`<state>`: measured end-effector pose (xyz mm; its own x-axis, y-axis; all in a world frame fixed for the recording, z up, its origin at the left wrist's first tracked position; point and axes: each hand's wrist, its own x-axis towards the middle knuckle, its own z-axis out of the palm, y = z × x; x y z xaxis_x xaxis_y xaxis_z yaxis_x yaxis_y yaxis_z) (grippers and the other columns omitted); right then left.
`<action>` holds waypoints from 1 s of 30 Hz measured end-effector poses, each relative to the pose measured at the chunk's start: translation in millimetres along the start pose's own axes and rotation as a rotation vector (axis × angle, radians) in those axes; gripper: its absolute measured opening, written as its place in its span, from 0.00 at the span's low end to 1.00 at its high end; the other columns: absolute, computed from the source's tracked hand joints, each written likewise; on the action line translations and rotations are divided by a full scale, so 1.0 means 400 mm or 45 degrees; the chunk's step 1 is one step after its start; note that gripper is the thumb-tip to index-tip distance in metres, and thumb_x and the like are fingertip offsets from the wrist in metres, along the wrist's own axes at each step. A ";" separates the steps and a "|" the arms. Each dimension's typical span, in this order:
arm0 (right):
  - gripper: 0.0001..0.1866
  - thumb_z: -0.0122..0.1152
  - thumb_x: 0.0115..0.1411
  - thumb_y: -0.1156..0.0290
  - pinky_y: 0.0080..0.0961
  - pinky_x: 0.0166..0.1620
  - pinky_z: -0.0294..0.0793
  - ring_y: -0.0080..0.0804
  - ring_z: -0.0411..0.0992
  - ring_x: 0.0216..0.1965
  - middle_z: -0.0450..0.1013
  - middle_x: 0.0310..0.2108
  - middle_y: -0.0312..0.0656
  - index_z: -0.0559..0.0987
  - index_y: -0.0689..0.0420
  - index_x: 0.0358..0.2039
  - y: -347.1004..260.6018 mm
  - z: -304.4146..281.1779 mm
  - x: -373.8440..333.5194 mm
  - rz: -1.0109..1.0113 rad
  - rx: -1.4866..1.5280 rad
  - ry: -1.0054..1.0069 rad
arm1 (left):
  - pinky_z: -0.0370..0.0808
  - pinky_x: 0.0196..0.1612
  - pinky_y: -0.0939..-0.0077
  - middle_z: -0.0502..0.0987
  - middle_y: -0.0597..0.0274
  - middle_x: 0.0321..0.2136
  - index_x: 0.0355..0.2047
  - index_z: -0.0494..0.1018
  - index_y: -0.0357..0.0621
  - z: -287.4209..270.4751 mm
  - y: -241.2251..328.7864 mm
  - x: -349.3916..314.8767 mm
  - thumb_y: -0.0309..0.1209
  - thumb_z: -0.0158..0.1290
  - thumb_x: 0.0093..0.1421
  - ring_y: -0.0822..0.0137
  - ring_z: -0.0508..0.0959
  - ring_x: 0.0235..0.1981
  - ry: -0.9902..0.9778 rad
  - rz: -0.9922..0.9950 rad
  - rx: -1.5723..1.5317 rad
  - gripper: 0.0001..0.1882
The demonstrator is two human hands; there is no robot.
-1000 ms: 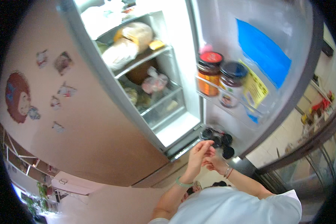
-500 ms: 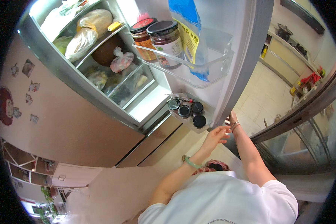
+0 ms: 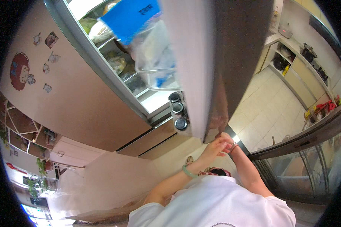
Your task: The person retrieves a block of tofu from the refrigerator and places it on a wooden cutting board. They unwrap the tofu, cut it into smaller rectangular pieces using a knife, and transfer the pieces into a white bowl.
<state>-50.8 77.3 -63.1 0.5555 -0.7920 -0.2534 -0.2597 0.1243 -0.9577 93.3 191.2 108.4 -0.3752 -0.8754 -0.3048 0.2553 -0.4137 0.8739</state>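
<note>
The refrigerator door [image 3: 236,49] stands partly open in front of me, seen nearly edge-on. My right hand [image 3: 227,139] is at its lower outer corner, fingertips against the brown outer face and loosely stretched; part of the hand is hidden behind my left. My left hand [image 3: 214,148], with a green bangle on its wrist, is empty, its fingers apart, close beside my right hand. Inside the door, a blue and clear bag [image 3: 134,17] stands in a clear shelf [image 3: 155,87]. Lower down, several dark-lidded jars [image 3: 177,108] sit in another door shelf. The door hides the rest.
Bagged food [image 3: 116,65] lies on the lit refrigerator shelves. Drawer fronts [image 3: 147,137] are below. To the right are a glass-panelled sliding door [image 3: 299,151], a tiled kitchen floor [image 3: 257,102] and a counter with a pot [image 3: 308,52]. Shelving [image 3: 21,121] stands far left.
The refrigerator door has swung leftward, partway toward shut, covering the larger jars on its upper shelf. Both hands have moved slightly down and left, now close together. The view has shifted a little.
</note>
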 end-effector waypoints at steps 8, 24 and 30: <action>0.13 0.45 0.69 0.65 0.31 0.33 0.80 0.31 0.76 0.33 0.75 0.35 0.41 0.76 0.59 0.43 0.008 0.262 0.143 0.310 1.383 -0.626 | 0.76 0.47 0.73 0.76 0.60 0.47 0.53 0.68 0.43 -0.167 0.032 -0.085 0.38 0.44 0.71 0.70 0.78 0.43 0.493 0.061 -0.178 0.16; 0.10 0.47 0.63 0.71 0.32 0.39 0.75 0.37 0.74 0.36 0.76 0.34 0.44 0.76 0.63 0.36 -0.163 0.619 0.503 0.619 1.615 -0.533 | 0.77 0.44 0.72 0.78 0.59 0.43 0.47 0.70 0.41 -0.631 0.099 -0.135 0.39 0.39 0.73 0.69 0.78 0.40 1.096 0.361 -0.355 0.16; 0.10 0.50 0.64 0.71 0.33 0.42 0.76 0.39 0.76 0.42 0.77 0.41 0.48 0.76 0.63 0.38 -0.092 0.567 0.566 0.548 1.372 -0.685 | 0.77 0.41 0.72 0.78 0.58 0.42 0.46 0.70 0.40 -0.629 0.115 -0.077 0.38 0.40 0.73 0.68 0.78 0.40 1.241 0.374 -0.291 0.15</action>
<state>263.8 28.9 -116.3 0.9004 -0.2579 -0.3504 0.1310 0.9287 -0.3468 341.0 136.2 62.8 0.5852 -0.7294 -0.3542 0.4209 -0.1000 0.9016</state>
